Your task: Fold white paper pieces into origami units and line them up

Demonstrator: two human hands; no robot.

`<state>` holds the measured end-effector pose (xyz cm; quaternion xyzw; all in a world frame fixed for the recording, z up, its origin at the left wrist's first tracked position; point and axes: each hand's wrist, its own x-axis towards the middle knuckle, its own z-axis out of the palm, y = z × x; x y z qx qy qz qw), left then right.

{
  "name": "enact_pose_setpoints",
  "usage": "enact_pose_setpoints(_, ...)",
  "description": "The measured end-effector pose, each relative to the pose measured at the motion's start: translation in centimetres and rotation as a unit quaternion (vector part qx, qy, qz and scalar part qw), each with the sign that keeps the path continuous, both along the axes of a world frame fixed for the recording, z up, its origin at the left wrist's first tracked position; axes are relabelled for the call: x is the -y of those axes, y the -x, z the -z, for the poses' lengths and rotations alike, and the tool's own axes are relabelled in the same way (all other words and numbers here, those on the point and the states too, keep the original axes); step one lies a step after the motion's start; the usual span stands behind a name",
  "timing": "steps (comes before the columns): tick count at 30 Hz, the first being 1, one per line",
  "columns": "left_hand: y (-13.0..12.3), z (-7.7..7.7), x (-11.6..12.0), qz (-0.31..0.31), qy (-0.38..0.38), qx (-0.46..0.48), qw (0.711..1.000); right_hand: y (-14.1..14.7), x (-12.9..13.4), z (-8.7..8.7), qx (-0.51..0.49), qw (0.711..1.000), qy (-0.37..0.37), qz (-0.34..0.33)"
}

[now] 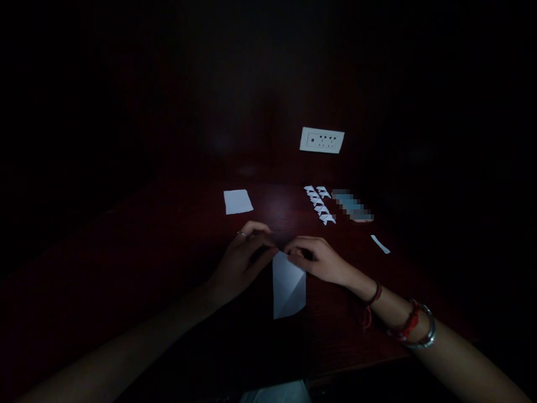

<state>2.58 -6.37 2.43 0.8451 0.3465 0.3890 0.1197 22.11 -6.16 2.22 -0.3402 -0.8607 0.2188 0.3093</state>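
Note:
A white sheet of paper (288,288) with a slanting crease is held up in front of me above the dark red table. My left hand (247,254) pinches its top edge near the left corner, fingertips and thumb together; a ring sits on one finger. At the same edge, a little to the right, my right hand (316,258) has thumb and bent fingers closed on the paper. Bracelets circle the right wrist and forearm. The fingertips of both hands are close to each other, and the hold is partly in shadow.
A stack of white paper (238,202) lies behind my left hand. Several small folded paper pieces (315,200) stand in rows beside a phone (354,207). A narrow paper strip (380,244) is at the right. Above the table, a socket panel (321,140) sits on the dark back wall.

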Motion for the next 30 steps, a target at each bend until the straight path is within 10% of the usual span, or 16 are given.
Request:
enact_pose_setpoints(14, 0.0, 1.7, -1.4, 0.012, 0.124, 0.000, 0.992, 0.0, 0.1, 0.1, -0.081, 0.995, -0.029, 0.050)
enact_pose_setpoints(30, -0.5, 1.0, -0.5, -0.010, -0.007, -0.042, 0.999, 0.0, 0.4, -0.3, 0.018, 0.996, -0.066, 0.051)
